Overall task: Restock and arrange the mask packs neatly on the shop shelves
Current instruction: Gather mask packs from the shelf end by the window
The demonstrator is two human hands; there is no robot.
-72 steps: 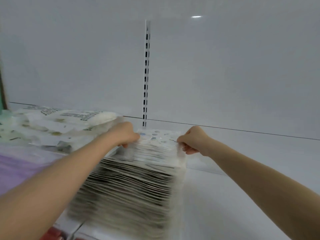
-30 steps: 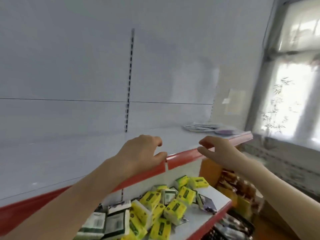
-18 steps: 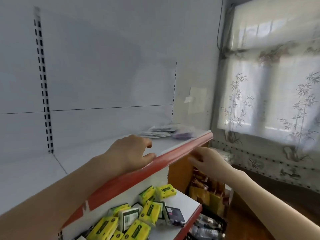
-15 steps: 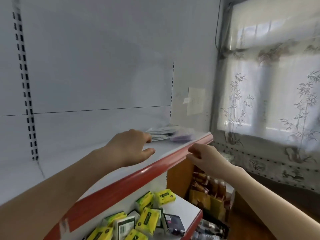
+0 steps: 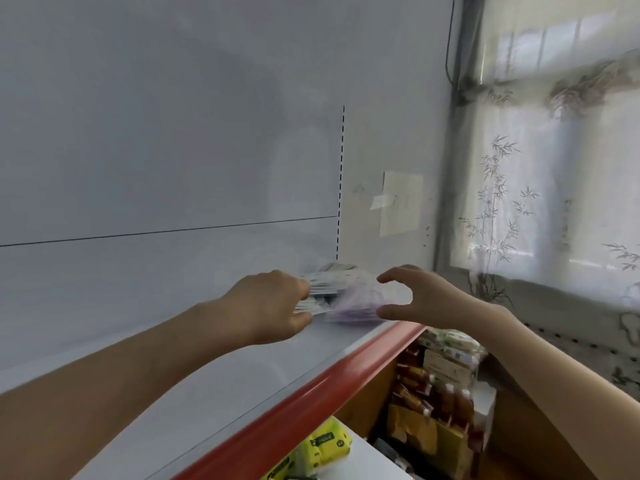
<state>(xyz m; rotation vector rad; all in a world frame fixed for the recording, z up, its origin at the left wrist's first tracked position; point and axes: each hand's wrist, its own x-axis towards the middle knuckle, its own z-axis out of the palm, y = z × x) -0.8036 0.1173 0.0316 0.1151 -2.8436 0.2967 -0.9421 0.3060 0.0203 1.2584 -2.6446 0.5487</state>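
Observation:
A small pile of white mask packs (image 5: 329,280) lies at the far right end of the white shelf (image 5: 214,386), against the back panel. A bundle of purple packs (image 5: 353,303) sits just in front of it. My left hand (image 5: 273,306) reaches over the shelf, and its fingers and thumb close on the near end of the white packs. To the right of the purple bundle my right hand (image 5: 422,299) hovers with thumb and fingers spread wide, holding nothing.
The shelf has a red front strip (image 5: 311,386). Yellow packets (image 5: 325,445) lie on the lower shelf. Boxes and bottles (image 5: 440,393) stand low at the right. A curtained window (image 5: 554,168) fills the right side.
The view swung right from the tall pack stack to the shelf's far end. Both hands left the red edge and reached forward to the small pile of packs.

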